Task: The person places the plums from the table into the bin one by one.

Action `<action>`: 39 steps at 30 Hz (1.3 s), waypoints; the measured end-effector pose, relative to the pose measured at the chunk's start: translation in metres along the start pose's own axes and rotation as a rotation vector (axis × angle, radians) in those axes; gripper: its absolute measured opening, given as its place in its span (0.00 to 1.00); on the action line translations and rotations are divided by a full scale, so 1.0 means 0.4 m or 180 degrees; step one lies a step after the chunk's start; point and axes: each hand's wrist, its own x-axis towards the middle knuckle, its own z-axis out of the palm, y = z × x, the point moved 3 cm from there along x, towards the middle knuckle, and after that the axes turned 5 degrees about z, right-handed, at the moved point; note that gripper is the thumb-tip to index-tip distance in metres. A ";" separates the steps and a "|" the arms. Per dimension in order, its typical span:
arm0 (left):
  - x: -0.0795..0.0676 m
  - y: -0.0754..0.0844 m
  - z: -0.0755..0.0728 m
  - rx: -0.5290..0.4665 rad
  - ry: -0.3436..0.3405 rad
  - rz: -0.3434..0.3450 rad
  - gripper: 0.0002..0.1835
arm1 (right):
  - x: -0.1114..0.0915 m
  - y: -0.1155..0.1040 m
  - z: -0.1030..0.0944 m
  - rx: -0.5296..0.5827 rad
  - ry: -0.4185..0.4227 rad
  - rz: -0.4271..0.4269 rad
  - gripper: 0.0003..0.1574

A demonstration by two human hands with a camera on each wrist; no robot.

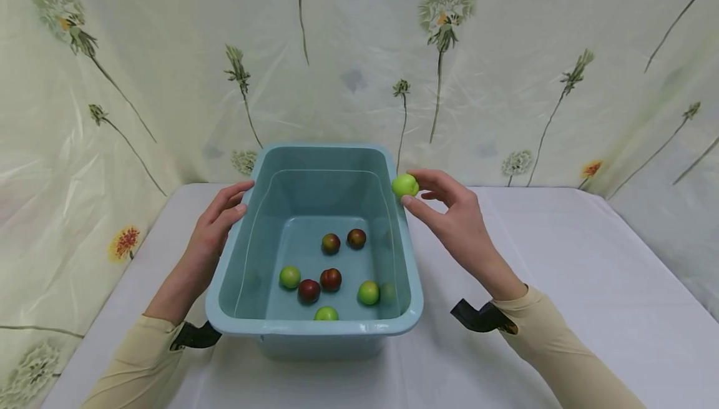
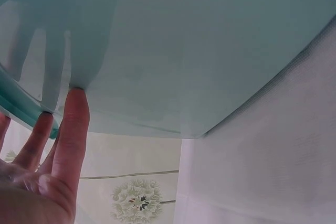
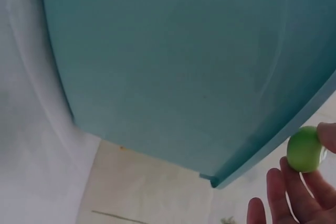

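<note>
A light blue plastic tub [image 1: 314, 328] stands at the middle of the table, with several small round plums on its floor. Some are green, like the green plum [image 1: 289, 276] at the left; others are dark red, like the red plum [image 1: 309, 291] beside it. My right hand [image 1: 457, 221] pinches another green plum [image 1: 405, 185] between thumb and fingers, at the tub's right rim. In the right wrist view that plum [image 3: 304, 149] sits at the fingertips. My left hand [image 1: 210, 228] touches the tub's left side near the rim, its fingers [image 2: 73, 135] fairly straight in the left wrist view.
A white cloth covers the table [image 1: 556, 253] around the tub. Behind the table hangs a pale curtain [image 1: 348, 53] printed with dandelions. Black straps [image 1: 477, 316] show at both sleeve cuffs.
</note>
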 end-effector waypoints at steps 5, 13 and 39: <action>0.000 0.002 0.002 -0.0008 0.0007 -0.0002 0.25 | 0.021 -0.021 0.027 -0.0047 -0.0111 -0.0139 0.24; 0.002 0.004 0.002 0.0011 0.0019 -0.0002 0.25 | 0.046 -0.045 0.063 -0.0128 -0.0276 -0.0262 0.23; -0.001 0.006 0.003 0.0016 0.0022 -0.0012 0.25 | 0.099 -0.064 0.145 -0.0880 -0.1517 0.0003 0.22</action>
